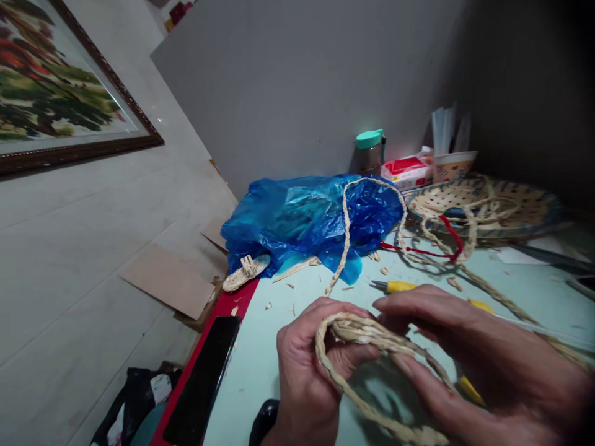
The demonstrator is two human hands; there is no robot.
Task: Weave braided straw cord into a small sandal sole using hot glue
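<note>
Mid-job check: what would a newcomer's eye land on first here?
Probably the crumpled bright blue plastic bag, lying at the far side of the pale green table, near the middle of the view. Next come the left hand and right hand close in the foreground, at a looped braided cord. At upper left, a colourful framed picture hangs on the wall.

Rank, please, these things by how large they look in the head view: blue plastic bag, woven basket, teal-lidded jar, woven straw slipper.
1. Blue plastic bag
2. Woven basket
3. Teal-lidded jar and woven straw slipper: too alike to rank.
</note>
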